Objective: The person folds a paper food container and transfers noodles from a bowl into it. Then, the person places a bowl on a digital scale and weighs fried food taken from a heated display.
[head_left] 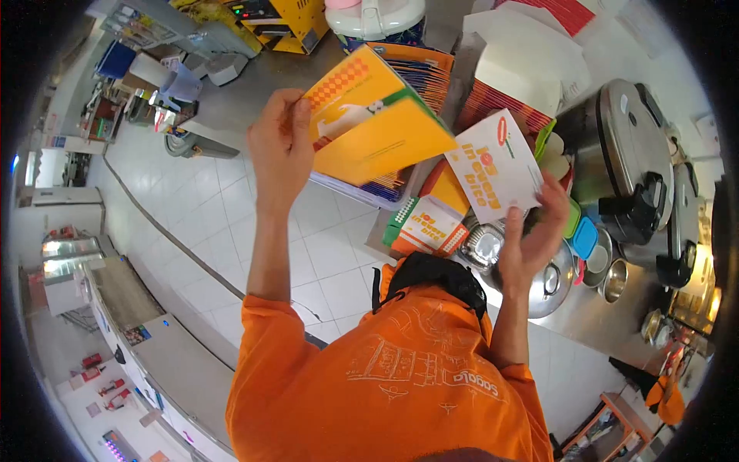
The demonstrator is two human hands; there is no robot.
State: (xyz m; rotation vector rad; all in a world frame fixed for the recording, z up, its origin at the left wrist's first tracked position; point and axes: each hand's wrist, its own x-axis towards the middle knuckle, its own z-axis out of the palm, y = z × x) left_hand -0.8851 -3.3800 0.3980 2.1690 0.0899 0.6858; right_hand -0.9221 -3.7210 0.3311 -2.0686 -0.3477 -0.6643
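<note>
My left hand (281,146) pinches the left edge of a yellow folded carton (385,142) with a white and green print, held up over the counter. In my right hand (535,239) is a white card-like panel (493,165) with orange lettering, gripped at its lower right corner between thumb and fingers. The panel's upper left edge meets or overlaps the yellow carton's right end; whether they are joined I cannot tell. Below them lies a printed box (433,227) in white, green and orange. Behind the carton, a plastic bin (358,191) holds a stack of dark and orange flat pieces.
Two large steel cookers (616,146) stand at the right, with a round steel lid (550,289) and metal bowls (614,280) near them. A white-lidded container (377,19) and a yellow machine (289,27) are at the back. White floor tiles (308,250) show at the left.
</note>
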